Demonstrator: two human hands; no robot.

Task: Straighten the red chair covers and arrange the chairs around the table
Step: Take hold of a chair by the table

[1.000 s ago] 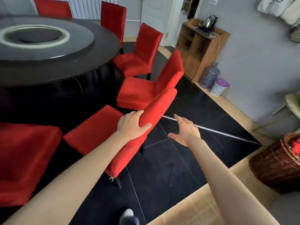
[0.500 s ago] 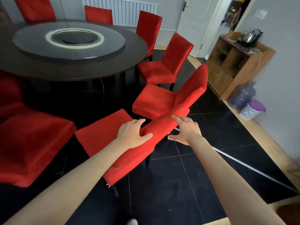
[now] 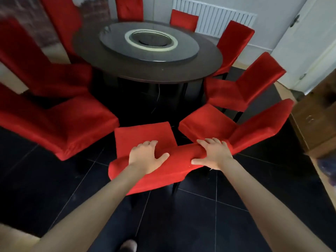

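A: Both hands gripped the nearest chair's backrest top, left hand, right hand, fingers curled over.

B: Dark floor lay open behind (its legs mostly hidden), table ahead.

No text, label, brand, number or sign can be read anywhere around the round table. The red chair covers near it are plain.

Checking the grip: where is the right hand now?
In the head view, the right hand grips the top of the nearest chair's backrest, right of the left hand.
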